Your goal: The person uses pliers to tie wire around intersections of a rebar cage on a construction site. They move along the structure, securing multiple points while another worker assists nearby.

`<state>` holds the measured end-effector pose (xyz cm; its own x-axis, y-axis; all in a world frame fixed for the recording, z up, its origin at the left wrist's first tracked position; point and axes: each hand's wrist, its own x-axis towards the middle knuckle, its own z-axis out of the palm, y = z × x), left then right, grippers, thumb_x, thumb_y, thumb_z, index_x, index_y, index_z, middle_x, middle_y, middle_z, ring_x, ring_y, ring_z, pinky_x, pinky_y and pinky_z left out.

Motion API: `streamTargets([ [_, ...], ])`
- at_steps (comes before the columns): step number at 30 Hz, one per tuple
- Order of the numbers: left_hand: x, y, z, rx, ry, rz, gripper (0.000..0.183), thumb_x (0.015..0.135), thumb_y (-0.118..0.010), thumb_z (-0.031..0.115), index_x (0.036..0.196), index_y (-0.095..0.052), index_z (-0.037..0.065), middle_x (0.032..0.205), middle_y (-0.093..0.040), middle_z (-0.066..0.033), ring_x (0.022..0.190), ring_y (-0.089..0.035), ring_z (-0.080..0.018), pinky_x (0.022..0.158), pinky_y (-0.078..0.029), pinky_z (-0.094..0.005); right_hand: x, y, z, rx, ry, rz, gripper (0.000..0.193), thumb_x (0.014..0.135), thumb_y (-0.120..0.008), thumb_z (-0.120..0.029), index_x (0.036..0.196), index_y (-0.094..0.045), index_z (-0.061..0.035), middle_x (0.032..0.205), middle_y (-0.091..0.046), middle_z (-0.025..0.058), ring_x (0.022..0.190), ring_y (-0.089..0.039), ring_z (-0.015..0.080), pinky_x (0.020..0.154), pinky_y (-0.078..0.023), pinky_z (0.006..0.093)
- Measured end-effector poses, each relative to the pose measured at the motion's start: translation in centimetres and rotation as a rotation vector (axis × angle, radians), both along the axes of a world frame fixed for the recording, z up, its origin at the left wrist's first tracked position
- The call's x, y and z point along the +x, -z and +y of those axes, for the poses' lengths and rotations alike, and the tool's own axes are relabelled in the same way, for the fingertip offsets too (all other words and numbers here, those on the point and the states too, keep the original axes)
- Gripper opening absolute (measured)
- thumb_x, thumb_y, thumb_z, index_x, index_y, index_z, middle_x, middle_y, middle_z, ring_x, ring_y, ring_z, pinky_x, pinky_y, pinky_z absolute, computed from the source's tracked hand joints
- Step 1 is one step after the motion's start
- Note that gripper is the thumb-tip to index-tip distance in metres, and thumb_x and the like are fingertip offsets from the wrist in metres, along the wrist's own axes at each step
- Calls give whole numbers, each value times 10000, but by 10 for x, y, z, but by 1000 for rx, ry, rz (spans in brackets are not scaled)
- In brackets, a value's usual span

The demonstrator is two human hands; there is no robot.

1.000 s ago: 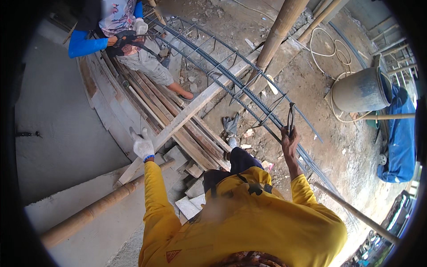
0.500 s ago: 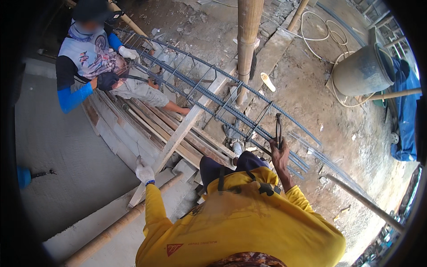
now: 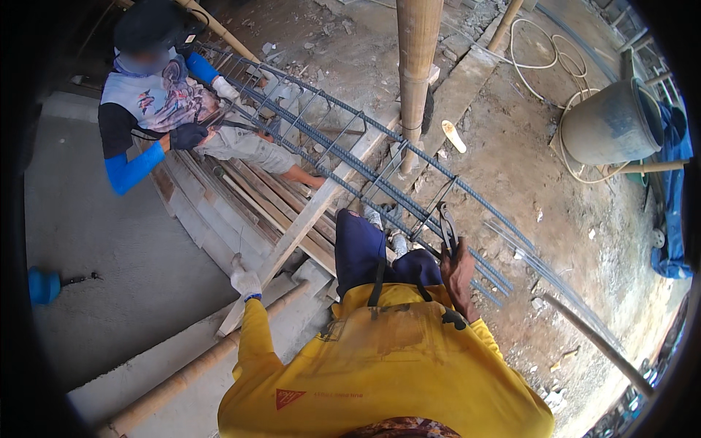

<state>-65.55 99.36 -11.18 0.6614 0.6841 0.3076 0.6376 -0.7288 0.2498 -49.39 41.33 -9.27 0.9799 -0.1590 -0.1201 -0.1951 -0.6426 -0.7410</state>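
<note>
My right hand [image 3: 458, 281], bare, is wrapped round dark-handled pincers [image 3: 447, 223], their metal head pointing up and away beside the rebar cage. That long cage [image 3: 380, 179] of ribbed bars and square stirrups slants from far left to near right across a wooden beam [image 3: 303, 223]. On the left, my left hand [image 3: 244, 283] wears a white work glove. Its fingers are pinched on a thin tie wire [image 3: 241, 241] that sticks up from them, next to the beam. The wire's lower part is hidden by the glove.
A co-worker [image 3: 164, 98] in blue sleeves sits at the cage's far left end, a gloved hand on it. A bamboo post [image 3: 416, 80] stands behind the cage. Planks [image 3: 248, 197] lie below it. At right are a grey barrel [image 3: 606, 124], a hose [image 3: 522, 69] and loose bars [image 3: 555, 277].
My right hand has turned the pincers so their head tilts left. My left hand stays near the beam with the wire. The whole view has shifted slightly.
</note>
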Motion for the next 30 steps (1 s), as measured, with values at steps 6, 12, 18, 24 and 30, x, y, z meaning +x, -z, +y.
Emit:
streamTargets([
  [6,149,-2,-79,-301,133,-284,214,1076,-643,178,1160,-745,10,1030,-754,-191,930,-734,-358,853,-577,-443,6,-15,8,-131,-14,80,289,987,-753,-215,1142,-592,-32,904,-719,273,834,-690,535,678,-526,548],
  [12,264,5,-113,-714,366,-306,252,1063,-709,218,1120,-763,-22,991,-763,-187,873,-737,-340,806,-567,-420,6,-12,13,-181,-9,83,281,1013,-739,-238,1157,-603,-39,869,-702,283,788,-676,541,641,-512,547],
  [18,283,20,-110,-948,466,-152,366,1076,-683,299,1191,-742,-44,1061,-775,-234,981,-745,-395,858,-563,-462,-3,-2,14,-250,6,106,566,1029,-733,-255,1379,-567,156,922,-689,364,780,-662,554,658,-528,514],
  [24,299,11,-113,-953,421,53,363,1066,-676,364,1130,-729,10,1002,-755,-262,984,-708,-500,828,-553,-516,8,-9,27,-309,61,141,356,1002,-737,-212,1258,-627,10,931,-702,305,839,-665,563,667,-530,550],
  [30,312,10,-112,-923,466,151,325,1084,-624,351,1059,-707,39,931,-723,-281,937,-687,-533,779,-523,-574,18,-8,33,-279,155,193,342,946,-732,-125,1251,-589,-66,945,-722,303,925,-687,571,707,-546,588],
])
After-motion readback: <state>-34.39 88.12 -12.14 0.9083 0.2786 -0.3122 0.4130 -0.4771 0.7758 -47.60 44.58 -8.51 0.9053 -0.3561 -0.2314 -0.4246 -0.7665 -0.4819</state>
